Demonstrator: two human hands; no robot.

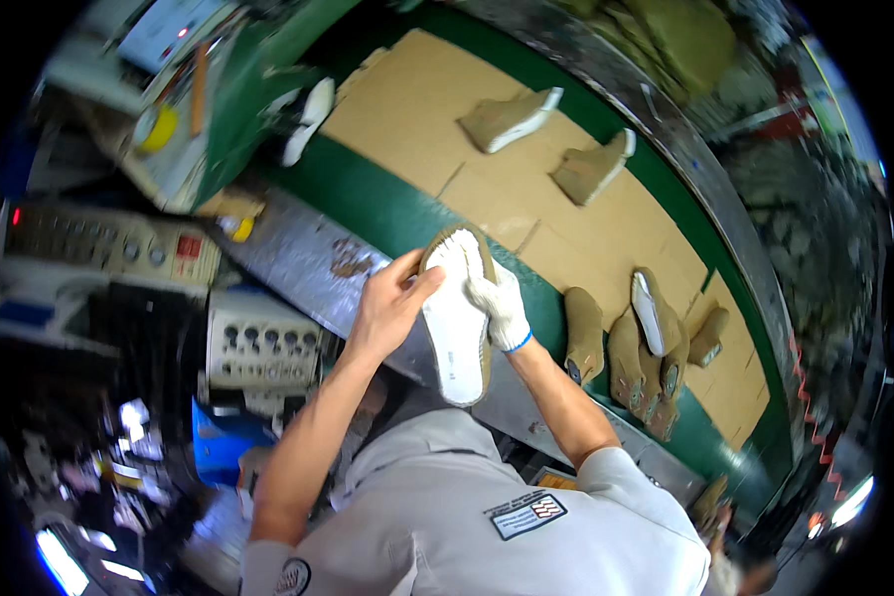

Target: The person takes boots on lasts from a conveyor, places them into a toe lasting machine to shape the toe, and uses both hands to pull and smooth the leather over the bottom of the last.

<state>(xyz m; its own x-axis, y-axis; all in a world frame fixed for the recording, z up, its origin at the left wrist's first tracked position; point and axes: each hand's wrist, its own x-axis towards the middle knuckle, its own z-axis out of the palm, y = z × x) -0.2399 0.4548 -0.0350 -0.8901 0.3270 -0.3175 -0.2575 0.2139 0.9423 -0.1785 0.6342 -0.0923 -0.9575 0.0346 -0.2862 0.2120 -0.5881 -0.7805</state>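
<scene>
In front of my body, bottom side up, is a tan shoe upper [455,343] with a white insole board and gathered edges at its toe. My bare left hand [387,303] grips its left edge, thumb lying on the white board. On the opposite edge, my right hand [504,308], in a white knit glove with a blue cuff, is closed around the upper with its thumb on the board. The fingers underneath are hidden.
Brown cardboard [407,119] lines the green bench beyond my hands. On it stand two tan uppers, one being a boot-like upper [512,119]. Several more tan uppers [626,358] cluster at right. A control panel [263,343] with knobs and a yellow tape roll [156,129] are at left.
</scene>
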